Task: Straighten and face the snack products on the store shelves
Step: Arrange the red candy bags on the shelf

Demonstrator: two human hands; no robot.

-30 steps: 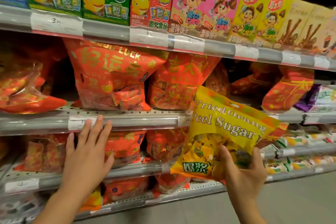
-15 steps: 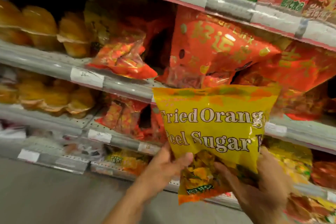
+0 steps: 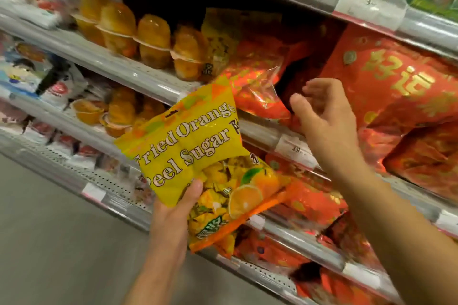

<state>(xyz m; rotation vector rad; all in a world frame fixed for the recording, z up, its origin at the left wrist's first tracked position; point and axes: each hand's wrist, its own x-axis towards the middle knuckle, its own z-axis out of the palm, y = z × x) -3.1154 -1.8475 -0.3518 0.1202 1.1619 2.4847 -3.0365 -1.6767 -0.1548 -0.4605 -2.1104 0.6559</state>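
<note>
I am watching my left hand (image 3: 173, 213) gripping a glossy yellow plastic bag printed "Fried Orange Peel Sugar" (image 3: 198, 156) by its lower left edge; the thumb (image 3: 194, 187) is pressing flat across the front of the pack, and the other fingers are hidden behind it, so I cannot tell how tightly they are curling. The bag is tilting, its top corner leaning up toward the grey metal shelf edge (image 3: 138, 79) and its orange-trimmed bottom hanging out in front of the lower shelves. My right hand (image 3: 324, 116) is reaching in at the middle shelf with its fingers (image 3: 319, 86) spread and loosely bent, holding nothing; the fingertips are hovering just beside a crinkled red cellophane packet of sweets (image 3: 257, 86), and I cannot tell whether they are touching it. A large red foil bag with gold characters (image 3: 401, 82) is standing just to the right of that hand. Further left on the same shelf, a row of clear cups of orange jelly (image 3: 148, 39) is sitting.
</note>
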